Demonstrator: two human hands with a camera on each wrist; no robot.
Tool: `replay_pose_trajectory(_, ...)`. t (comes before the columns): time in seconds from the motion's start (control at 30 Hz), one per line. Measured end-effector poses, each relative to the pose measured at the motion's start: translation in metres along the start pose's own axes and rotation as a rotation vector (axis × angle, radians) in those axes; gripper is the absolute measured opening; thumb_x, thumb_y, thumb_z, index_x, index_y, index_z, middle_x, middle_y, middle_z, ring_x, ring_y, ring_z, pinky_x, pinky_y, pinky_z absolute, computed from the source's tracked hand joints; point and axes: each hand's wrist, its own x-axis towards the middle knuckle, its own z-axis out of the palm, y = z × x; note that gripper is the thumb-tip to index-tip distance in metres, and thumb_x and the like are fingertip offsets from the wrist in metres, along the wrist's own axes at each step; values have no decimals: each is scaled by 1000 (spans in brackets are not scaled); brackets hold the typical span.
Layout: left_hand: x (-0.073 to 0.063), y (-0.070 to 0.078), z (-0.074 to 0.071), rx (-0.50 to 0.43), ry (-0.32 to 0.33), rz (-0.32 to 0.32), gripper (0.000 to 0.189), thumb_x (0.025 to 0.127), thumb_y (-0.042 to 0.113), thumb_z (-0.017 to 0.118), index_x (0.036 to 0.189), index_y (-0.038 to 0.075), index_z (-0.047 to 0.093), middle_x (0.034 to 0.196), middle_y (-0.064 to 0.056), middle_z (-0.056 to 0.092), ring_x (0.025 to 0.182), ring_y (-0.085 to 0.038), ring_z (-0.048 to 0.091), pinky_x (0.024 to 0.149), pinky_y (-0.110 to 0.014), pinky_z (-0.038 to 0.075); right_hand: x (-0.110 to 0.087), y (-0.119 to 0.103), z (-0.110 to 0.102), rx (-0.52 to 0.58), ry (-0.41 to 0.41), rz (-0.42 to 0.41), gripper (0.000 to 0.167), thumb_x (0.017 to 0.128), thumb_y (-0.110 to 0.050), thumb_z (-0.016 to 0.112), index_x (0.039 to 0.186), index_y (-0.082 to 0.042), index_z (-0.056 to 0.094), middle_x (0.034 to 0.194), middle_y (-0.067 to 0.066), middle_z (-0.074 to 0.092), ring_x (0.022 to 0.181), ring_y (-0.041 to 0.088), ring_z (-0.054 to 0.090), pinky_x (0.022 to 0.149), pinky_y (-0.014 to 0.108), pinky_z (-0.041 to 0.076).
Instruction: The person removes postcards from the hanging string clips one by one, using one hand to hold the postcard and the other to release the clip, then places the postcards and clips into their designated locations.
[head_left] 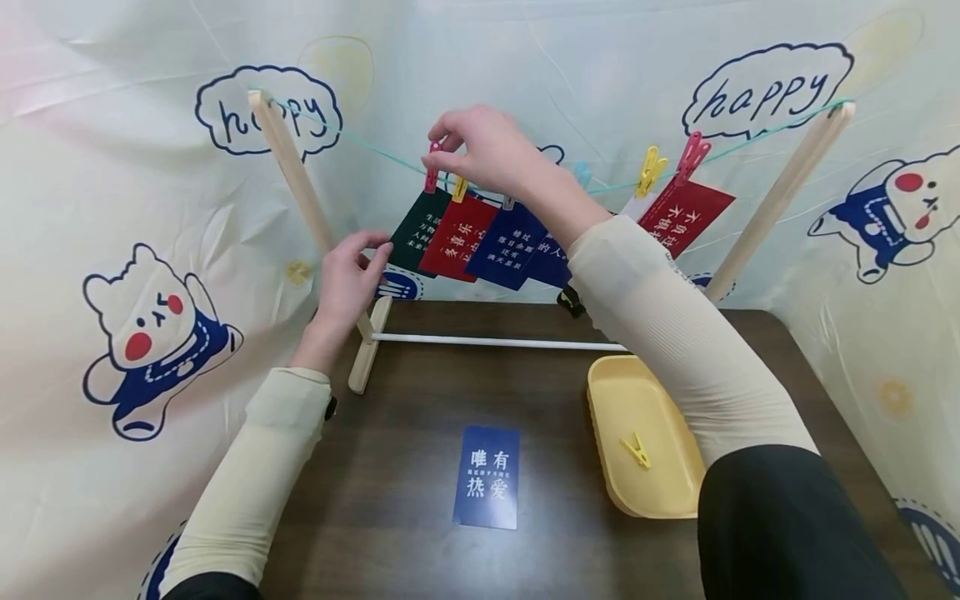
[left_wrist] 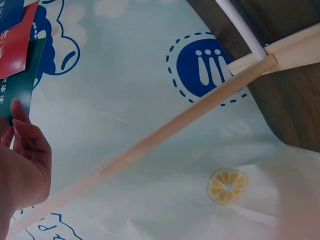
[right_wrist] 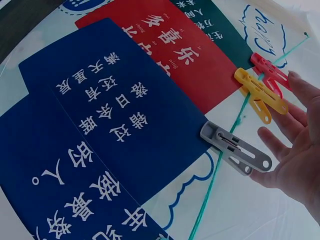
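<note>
My right hand [head_left: 487,150] pinches a red clothespin [head_left: 432,171] between finger and thumb at the left part of a green string. This clothespin sits at the top edge of a dark green card [head_left: 417,225]; the right wrist view shows the red clothespin [right_wrist: 269,70] at that card's corner. At the card's left edge, my left hand [head_left: 348,279] pinches it with the fingertips; in the left wrist view the green card [left_wrist: 34,65] is partly behind the fingers. Beside it hang a red card [head_left: 457,237] under a yellow clothespin [right_wrist: 257,90] and a blue card [head_left: 506,246] under a grey clothespin [right_wrist: 235,147].
Wooden posts [head_left: 292,171] hold up the string, joined below by a white rod [head_left: 495,342]. Farther right hang another red card [head_left: 693,212] and clothespins. A blue card with white characters [head_left: 487,500] lies on the table. A yellow tray [head_left: 611,467] holds one yellow clothespin [head_left: 636,451].
</note>
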Motion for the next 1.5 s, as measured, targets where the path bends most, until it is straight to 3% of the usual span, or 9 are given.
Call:
replay_pose_trajectory(0.2, 0, -2, 0, -49, 52, 28, 23, 105, 19, 63, 117, 2, 74, 108, -16, 72, 57, 0, 54, 56, -11, 46, -1, -2, 0, 70, -4, 10, 46, 104, -44, 60, 140, -15, 61, 134, 0, 69, 124, 12, 58, 104, 22, 46)
replay_pose_trajectory(0.4, -4, -3, -4, -133, 74, 34, 20, 104, 15, 65, 114, 0, 74, 101, -15, 68, 55, 1, 55, 49, -14, 45, -1, 1, 0, 266, -43, 38, 40, 103, -38, 65, 133, -13, 61, 131, 0, 68, 117, 12, 59, 93, 24, 53)
replay_pose_trajectory(0.5, -6, -4, -6, -148, 77, 38, 19, 104, 14, 65, 113, 0, 74, 98, -15, 67, 56, 1, 56, 49, -15, 45, -2, 3, 0, 305, -48, 41, 38, 102, -37, 67, 131, -13, 61, 128, 0, 69, 114, 12, 60, 89, 25, 56)
replay_pose_trajectory(0.87, -8, -2, -9, -129, 117, 83, 17, 102, 10, 67, 109, -3, 76, 99, -18, 71, 59, -3, 54, 59, -11, 47, -7, 2, 3, 325, 106, -6, 30, 101, -34, 69, 123, -13, 67, 122, -2, 74, 113, 8, 60, 84, 23, 56)
replay_pose_trajectory(1.1, -17, -6, -15, -148, 118, 34, 16, 102, 8, 67, 108, -5, 74, 99, -19, 69, 60, -12, 56, 57, -11, 46, -6, 1, 0, 301, 167, -28, 28, 102, -32, 68, 121, -12, 69, 122, -2, 75, 119, 8, 59, 91, 22, 52)
replay_pose_trajectory(1.4, -34, -17, -27, -216, 185, -63, 22, 104, 13, 65, 111, -6, 73, 91, -20, 66, 61, -2, 55, 54, -13, 44, -10, 0, -3, 343, 242, -43, 26, 101, -32, 69, 118, -11, 70, 123, -2, 73, 120, 7, 59, 94, 22, 49)
replay_pose_trajectory(1.5, -42, -19, -30, -239, 214, -93, 23, 104, 15, 65, 113, -4, 73, 92, -15, 65, 63, -3, 56, 55, -13, 45, -11, -1, -4, 354, 263, -56, 27, 101, -32, 69, 117, -11, 70, 123, -2, 72, 120, 7, 60, 99, 21, 46)
